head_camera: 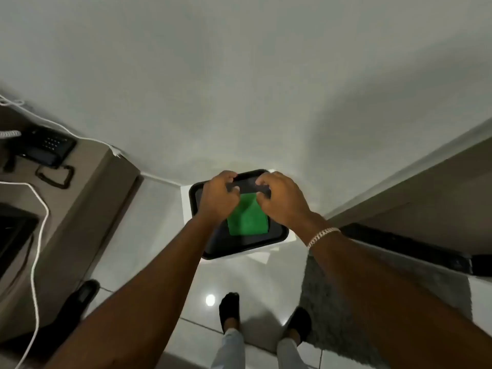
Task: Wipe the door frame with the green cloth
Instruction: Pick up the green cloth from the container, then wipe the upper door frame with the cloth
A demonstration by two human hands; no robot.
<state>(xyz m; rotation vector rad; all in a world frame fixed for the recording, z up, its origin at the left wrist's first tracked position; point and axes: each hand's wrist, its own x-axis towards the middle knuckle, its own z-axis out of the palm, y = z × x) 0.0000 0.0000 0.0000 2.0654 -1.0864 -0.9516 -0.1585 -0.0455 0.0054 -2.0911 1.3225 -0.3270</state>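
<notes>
The green cloth (pixel 247 219) lies folded on a black tray (pixel 197 194) set on a white stand against the wall. Both hands are over its far edge at 12 o'clock: left hand (pixel 218 197) and right hand (pixel 282 199), fingers curled narrow; whether they pinch the cloth cannot be told. Its long axis runs 12 to 6, towards the person. Neither hand is nearer. No door frame is identifiable.

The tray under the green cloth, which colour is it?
Black, seen in the head view: the tray under the green cloth.
</notes>
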